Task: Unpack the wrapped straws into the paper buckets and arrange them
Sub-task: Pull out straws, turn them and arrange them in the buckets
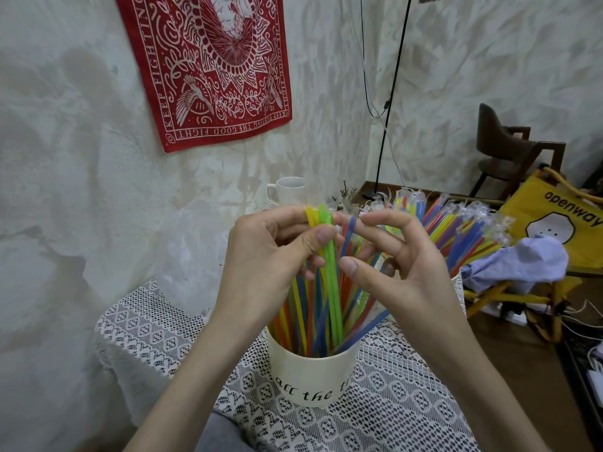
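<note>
Head view, the only one: a cream paper bucket [310,363] with black script lettering stands on a white lace tablecloth [408,402], already packed with bare plastic straws in yellow, green, blue, orange and red [313,318]. The left hand [270,256] pinches the tops of a few yellow and green straws [321,223] between thumb and fingers, their lower ends down inside the bucket. The right hand [401,265] is beside it with fingers spread and loosely bent; its fingertips touch near a blue straw [350,228], but whether it actually grips anything I cannot tell.

Behind the hands, a second bucket [456,278], mostly hidden, holds a large bunch of coloured straws still in clear crinkled wrappers [456,220], fanning out to the right. Judging by this, the work is partway along: one bucket looks well filled with unwrapped straws, while a big wrapped batch remains to be opened and sorted, and the straws in hand have yet to be settled evenly.

Readable writing: the near bucket shows "all the" followed by a cut-off word. A red patterned cloth hanging [212,70] on the rough white wall carries "KEEP FIGHTING THE GOOD FIGHT" along its border. A yellow fabric bag [554,230] at the right reads "openway". A white mug [287,189] sits behind the hands, its surface plain from here.
</note>
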